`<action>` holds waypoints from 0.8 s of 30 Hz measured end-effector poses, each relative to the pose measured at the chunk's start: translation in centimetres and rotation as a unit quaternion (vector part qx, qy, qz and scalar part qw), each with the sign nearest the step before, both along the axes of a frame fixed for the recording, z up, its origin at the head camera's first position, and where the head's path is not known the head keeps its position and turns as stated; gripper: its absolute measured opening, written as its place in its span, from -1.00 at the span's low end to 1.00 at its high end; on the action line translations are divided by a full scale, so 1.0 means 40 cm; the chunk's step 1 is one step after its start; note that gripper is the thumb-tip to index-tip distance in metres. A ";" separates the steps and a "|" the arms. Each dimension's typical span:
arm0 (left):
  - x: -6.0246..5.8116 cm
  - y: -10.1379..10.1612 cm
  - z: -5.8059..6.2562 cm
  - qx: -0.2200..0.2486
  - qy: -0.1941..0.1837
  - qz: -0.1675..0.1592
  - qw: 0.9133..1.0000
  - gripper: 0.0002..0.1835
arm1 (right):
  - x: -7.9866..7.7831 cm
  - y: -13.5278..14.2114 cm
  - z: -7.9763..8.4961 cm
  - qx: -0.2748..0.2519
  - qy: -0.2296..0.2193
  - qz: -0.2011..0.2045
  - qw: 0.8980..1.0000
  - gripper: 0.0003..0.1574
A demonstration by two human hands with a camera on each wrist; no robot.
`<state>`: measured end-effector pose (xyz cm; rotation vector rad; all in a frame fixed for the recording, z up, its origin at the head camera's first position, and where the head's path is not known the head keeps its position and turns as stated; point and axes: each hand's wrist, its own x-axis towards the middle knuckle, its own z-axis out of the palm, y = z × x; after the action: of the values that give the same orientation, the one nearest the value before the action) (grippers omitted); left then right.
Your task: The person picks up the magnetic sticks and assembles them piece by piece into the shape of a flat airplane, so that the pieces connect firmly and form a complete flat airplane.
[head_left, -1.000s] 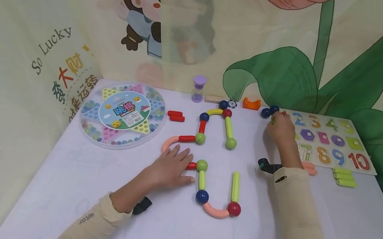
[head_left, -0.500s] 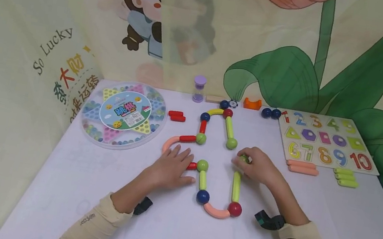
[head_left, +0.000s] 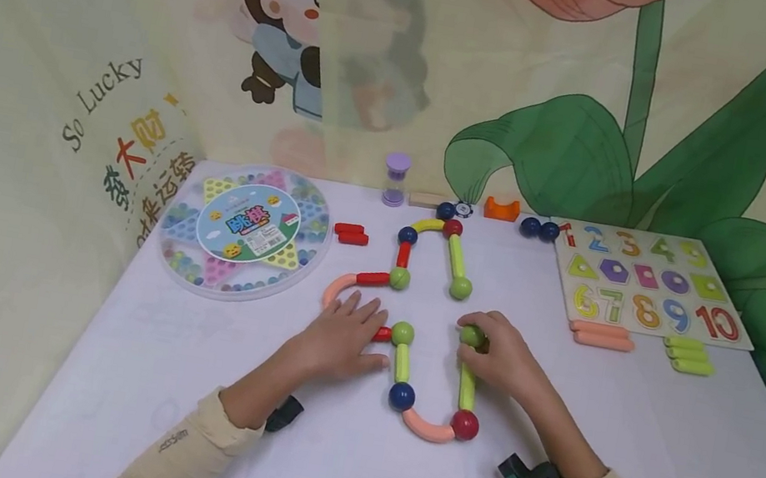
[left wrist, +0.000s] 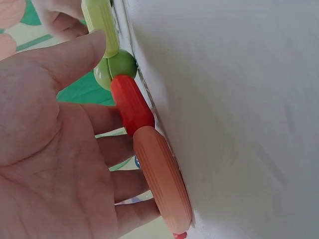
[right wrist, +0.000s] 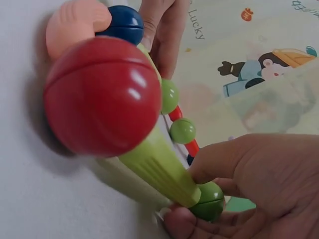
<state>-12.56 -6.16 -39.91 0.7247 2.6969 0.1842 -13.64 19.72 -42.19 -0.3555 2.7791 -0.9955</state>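
With its thumb and fingers my right hand (head_left: 506, 358) pinches a green ball (right wrist: 208, 201) against the far end of a long yellow-green rod (right wrist: 162, 167). The near end of that rod meets a red ball (head_left: 465, 424). A curved pink rod (head_left: 428, 427) joins it to a dark blue ball (head_left: 402, 396). From there a yellow-green rod (head_left: 403, 363) leads to another green ball (head_left: 403, 333) and a short red rod (left wrist: 132, 103). My left hand (head_left: 340, 339) lies with fingers extended, touching a second curved pink rod (left wrist: 162, 179) and partly hiding it.
Beyond the hands the chain continues to a green ball (head_left: 461, 288) at its far end. Spare red rods (head_left: 352, 234), dark blue balls (head_left: 539, 229), pink rods (head_left: 601, 336) and green rods (head_left: 688, 356) lie about. A round game board (head_left: 235, 282) and number board (head_left: 634, 302) flank them.
My right hand has come from beside the dark blue balls at the back toward me, bringing a green ball to the long rod's end. My left hand has stayed put.
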 end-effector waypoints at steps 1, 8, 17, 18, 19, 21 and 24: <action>0.001 0.000 0.000 0.004 0.001 0.000 1.000 -0.17 | -0.001 -0.002 0.000 -0.011 -0.003 0.007 1.000 -0.56; 0.003 0.008 0.001 0.027 0.010 -0.009 1.000 -0.19 | -0.002 -0.014 0.001 -0.038 -0.021 0.029 0.999 -0.52; 0.019 0.025 0.009 0.055 0.027 -0.046 0.997 -0.25 | -0.027 -0.008 0.020 0.015 0.003 0.019 1.000 -0.61; 0.020 0.027 0.009 0.057 0.028 -0.048 0.997 -0.26 | -0.037 -0.011 0.029 0.020 0.007 0.018 1.000 -0.61; 0.022 0.028 0.010 0.058 0.029 -0.051 0.997 -0.26 | -0.049 -0.015 0.038 0.024 0.014 0.022 0.999 -0.62; 0.023 0.029 0.009 0.057 0.028 -0.054 0.997 -0.26 | -0.082 -0.032 0.063 0.031 0.034 0.041 0.998 -0.65; 0.023 0.029 0.006 0.055 0.024 -0.057 0.997 -0.26 | -0.154 -0.075 0.098 0.050 0.070 0.092 0.992 -0.70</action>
<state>-11.65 -5.00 -39.65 0.9254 2.6981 0.2933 -19.82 16.72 -38.26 -0.6768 2.8398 -0.8158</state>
